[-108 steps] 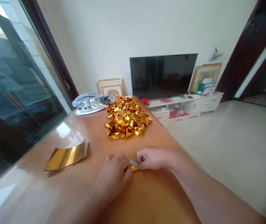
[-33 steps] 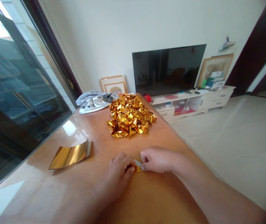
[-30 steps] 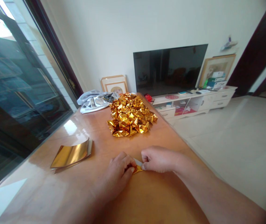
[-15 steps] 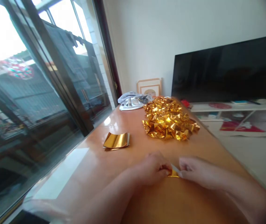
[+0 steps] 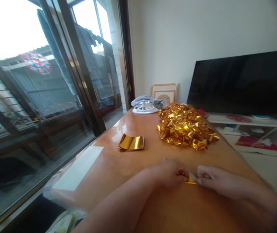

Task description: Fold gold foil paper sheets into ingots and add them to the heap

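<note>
Between my hands is a small sheet of gold foil paper [image 5: 190, 179], partly folded, its pale underside showing along one slanting edge. My left hand [image 5: 169, 172] grips its left side with curled fingers. On the right corner, my right hand [image 5: 212, 178] pinches the paper between thumb and fingers. Both hands are low over the wooden table [image 5: 119, 171]. Ahead and to the left lies a stack of flat gold foil sheets [image 5: 131, 142], curling at the edges. Beyond my hands spreads a large heap of folded gold foil pieces [image 5: 185, 126].
A white sheet [image 5: 80, 168] lies at the table's left edge, beside the glass sliding door [image 5: 80, 74]. Grey and white cloth [image 5: 145, 105] is piled at the far end, before framed pictures [image 5: 164, 92]. A television [image 5: 242, 84] stands on a white cabinet [image 5: 237, 123] to the right.
The view has turned left, so everything sits further right in the picture. Both hands keep their hold on the foil paper, which looks much the same.
</note>
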Available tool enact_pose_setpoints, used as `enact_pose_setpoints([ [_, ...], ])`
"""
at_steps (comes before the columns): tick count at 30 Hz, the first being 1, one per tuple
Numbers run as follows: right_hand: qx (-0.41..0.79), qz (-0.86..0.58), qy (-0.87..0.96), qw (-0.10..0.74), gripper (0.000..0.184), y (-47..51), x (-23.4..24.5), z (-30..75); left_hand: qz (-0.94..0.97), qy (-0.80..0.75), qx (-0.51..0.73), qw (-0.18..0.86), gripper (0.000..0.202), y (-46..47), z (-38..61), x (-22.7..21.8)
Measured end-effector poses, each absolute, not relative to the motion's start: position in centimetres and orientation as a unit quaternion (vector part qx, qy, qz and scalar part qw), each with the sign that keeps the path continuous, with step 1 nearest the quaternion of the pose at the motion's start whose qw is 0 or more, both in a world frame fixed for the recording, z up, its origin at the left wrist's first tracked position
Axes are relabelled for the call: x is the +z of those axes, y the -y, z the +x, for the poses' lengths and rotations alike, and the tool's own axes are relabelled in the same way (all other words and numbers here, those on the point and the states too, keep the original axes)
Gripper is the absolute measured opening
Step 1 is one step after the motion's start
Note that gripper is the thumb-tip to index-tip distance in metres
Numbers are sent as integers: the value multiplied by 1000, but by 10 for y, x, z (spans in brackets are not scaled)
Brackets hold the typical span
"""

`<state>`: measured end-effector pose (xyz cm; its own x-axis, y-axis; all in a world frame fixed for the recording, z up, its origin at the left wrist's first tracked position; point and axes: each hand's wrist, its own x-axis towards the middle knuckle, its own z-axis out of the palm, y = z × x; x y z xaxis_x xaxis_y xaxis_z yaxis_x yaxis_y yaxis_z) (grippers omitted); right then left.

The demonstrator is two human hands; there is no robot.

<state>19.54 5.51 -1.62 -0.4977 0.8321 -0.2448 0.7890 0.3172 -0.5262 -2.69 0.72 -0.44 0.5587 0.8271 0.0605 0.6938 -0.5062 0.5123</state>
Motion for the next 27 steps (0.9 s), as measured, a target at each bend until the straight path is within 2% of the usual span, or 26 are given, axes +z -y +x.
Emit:
enact_pose_setpoints([
  [2, 342, -448, 826, -1, 34, -55, -9, 198, 852, -448, 161, 220, 24, -7, -25, -5],
  [8, 301, -453, 839, -26, 26, -61, 0, 201, 833, -451, 186, 262, 24, -10, -27, -8],
  [19, 306, -472, 816, -131, 26, -68, 13, 187, 834, -434, 181, 288, 32, -18, -30, -16],
  [27, 291, -463, 822, -160, 25, -66, 19, 183, 849, -425, 164, 267, 31, -20, -30, -14],
])
